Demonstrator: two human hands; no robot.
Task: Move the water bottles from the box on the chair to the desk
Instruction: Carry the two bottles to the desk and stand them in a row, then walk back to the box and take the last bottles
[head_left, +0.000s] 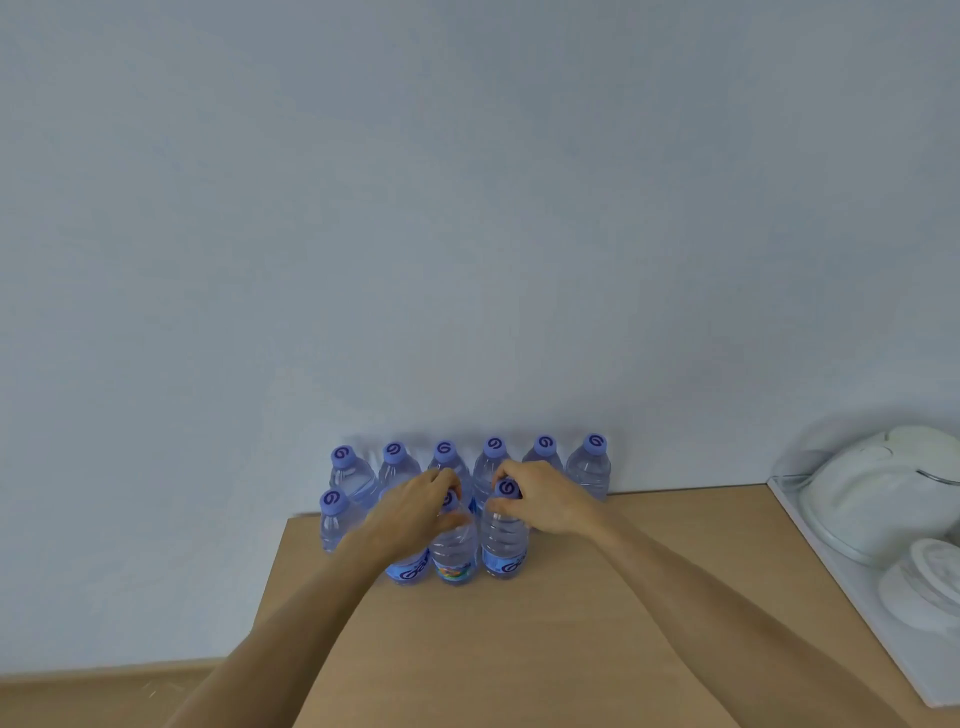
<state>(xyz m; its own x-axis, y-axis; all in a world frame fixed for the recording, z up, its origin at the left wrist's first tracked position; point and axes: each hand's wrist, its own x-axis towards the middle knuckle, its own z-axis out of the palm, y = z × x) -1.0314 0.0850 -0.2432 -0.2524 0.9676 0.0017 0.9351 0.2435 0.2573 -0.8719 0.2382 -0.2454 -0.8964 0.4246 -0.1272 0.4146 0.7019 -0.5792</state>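
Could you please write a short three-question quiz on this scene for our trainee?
1. True or false: the back row against the wall has six bottles.
2. What does the right hand grip? A) a bottle by its neck B) the white dish C) nothing
3. Fill in: the white dish sits on the ____ side of the desk.

Key
1. True; six purple caps line the wall.
2. A; it holds the rightmost front bottle just under the cap, while the left hand grips the bottle beside it.
3. Right.
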